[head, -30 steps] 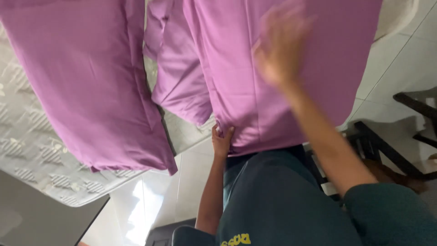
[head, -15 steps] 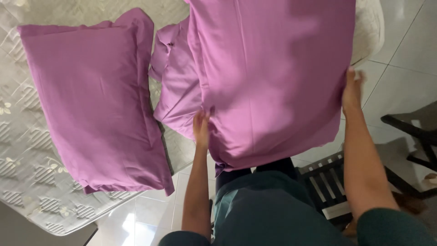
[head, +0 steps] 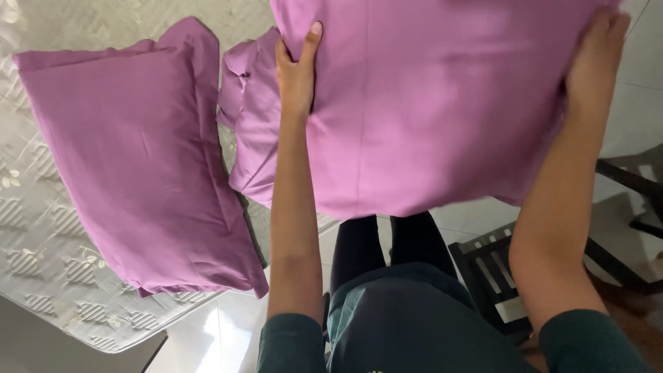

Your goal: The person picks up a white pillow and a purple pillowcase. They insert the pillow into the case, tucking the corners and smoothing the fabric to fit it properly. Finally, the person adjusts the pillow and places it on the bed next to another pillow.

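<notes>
a pale quilted mattress (head: pixel 41 228) lies at left over glossy white floor tiles (head: pixel 207 338); dark slatted furniture (head: pixel 494 276) stands at lower right, daylight reflecting off the floor.

Single head view, looking steeply down, close over own arms, mattress edge (head: pixel 62 290) left.
</notes>
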